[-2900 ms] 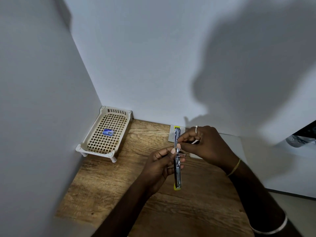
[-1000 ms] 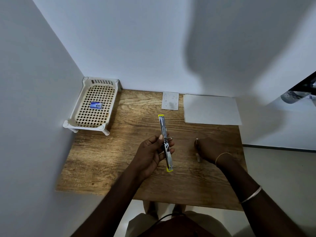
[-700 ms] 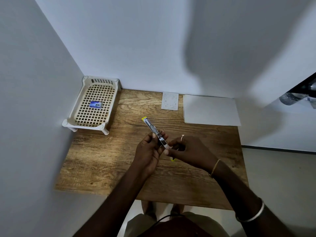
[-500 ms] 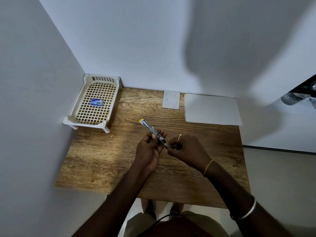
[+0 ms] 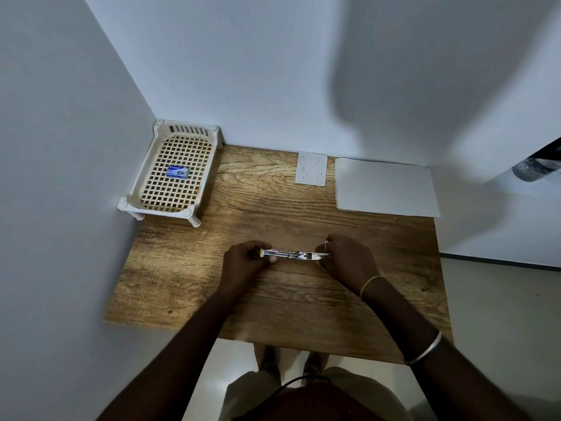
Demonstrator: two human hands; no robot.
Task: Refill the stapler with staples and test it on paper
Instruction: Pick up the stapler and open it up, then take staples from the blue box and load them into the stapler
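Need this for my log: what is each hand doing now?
Left hand: grips the yellow-tipped end of the stapler.
Right hand: grips its other end.

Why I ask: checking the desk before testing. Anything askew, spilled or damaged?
Nothing stands out. The left hand and right hand hold the stapler level; the box sits in the basket, the paper lies flat.

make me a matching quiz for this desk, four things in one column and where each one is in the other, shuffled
Things:
1 stapler
2 blue box
3 large white sheet
4 small white card

Places:
a in the lattice basket
b back right of the table
c gripped at its ends by the left hand and the right hand
d at the table's back edge, just left of the large white sheet

Pairs: 1-c, 2-a, 3-b, 4-d
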